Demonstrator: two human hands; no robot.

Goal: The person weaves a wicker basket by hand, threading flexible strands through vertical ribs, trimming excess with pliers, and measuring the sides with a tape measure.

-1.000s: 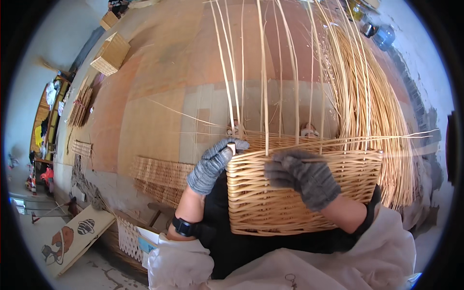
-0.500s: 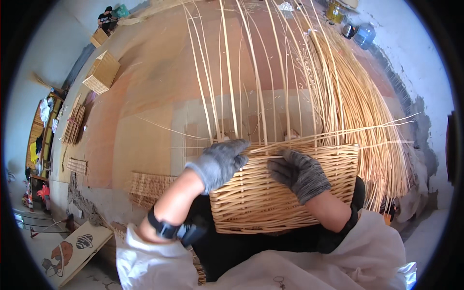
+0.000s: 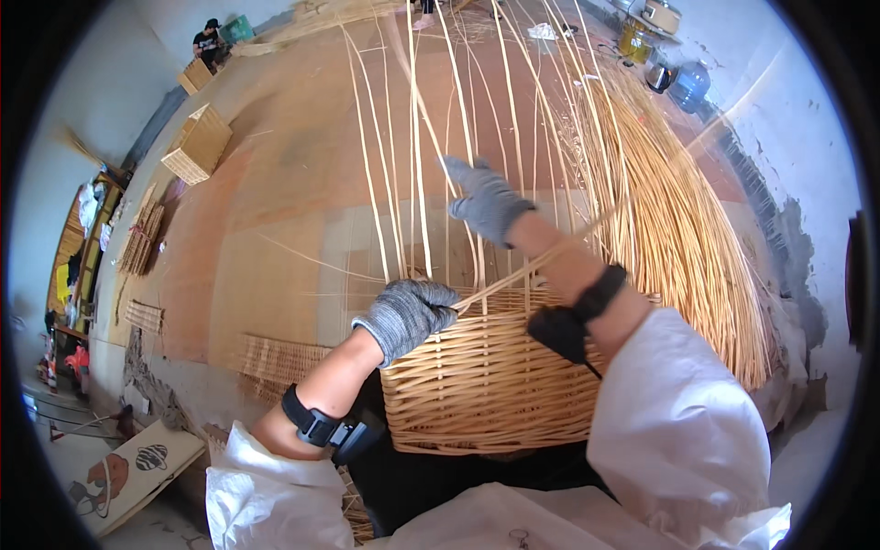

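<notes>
A partly woven wicker basket (image 3: 490, 390) rests on my lap, with tall upright willow rods (image 3: 371, 165) rising from it. At its upper left edge my left hand (image 3: 408, 318), in a grey knit glove, is closed on a willow strand (image 3: 541, 261). That strand slants up to the right across my right forearm, its far end blurred. My right hand (image 3: 490, 202), also gloved, is raised among the uprights beyond the basket. Its fingers are closed at a blurred pale willow rod (image 3: 423, 105) leaning up to the left; part of the grip is hidden.
A large bundle of loose willow rods (image 3: 678, 238) lies to the right. Woven panels (image 3: 280, 367) lie on the floor at left, near a rod bundle (image 3: 144, 238) and a box-shaped basket (image 3: 197, 147). Another person (image 3: 207, 44) sits at the far left. A blue water bottle (image 3: 689, 87) stands far right.
My right hand has left the basket's front and moved up and away among the uprights. A strand now slants right from my left hand, which stays at the edge. The basket has shifted slightly left.
</notes>
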